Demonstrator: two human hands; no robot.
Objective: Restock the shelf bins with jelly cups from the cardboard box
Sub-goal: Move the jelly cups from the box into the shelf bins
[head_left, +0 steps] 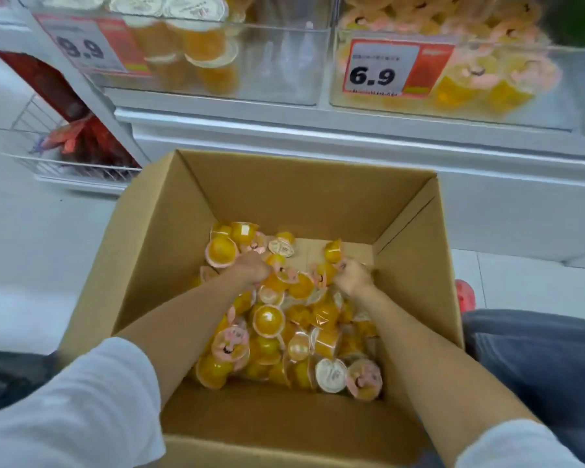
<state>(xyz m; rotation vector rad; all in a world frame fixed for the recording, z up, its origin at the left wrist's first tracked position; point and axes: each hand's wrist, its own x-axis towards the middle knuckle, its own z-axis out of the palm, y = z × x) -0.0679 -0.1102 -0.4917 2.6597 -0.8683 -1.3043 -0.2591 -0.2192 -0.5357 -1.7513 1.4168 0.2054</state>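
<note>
So, step: gathering, both hands down in the cardboard box (284,190).
Left hand (250,268): fingers curled round jelly cups (267,319).
Right hand (353,275): fist closed on jelly cups too.
Cups: heaped loose on the box floor.
Next: lift both handfuls clear, up to the shelf bin (487,106) holding matching pink lids.

Illumination is bright, even and diffuse throughout; shadows are soft, with only faint shade on the near inner wall of the box (284,417). Motion blur smears the bins (284,82) and price tags (382,67) along the top, the left tag worst, whereas the cups (267,319) in the box read fairly sharp. Wide-angle distortion bows the shelf (318,126) edge and stretches the sleeves (81,400) at the lower corners; mild sheen on the bin fronts.
</note>
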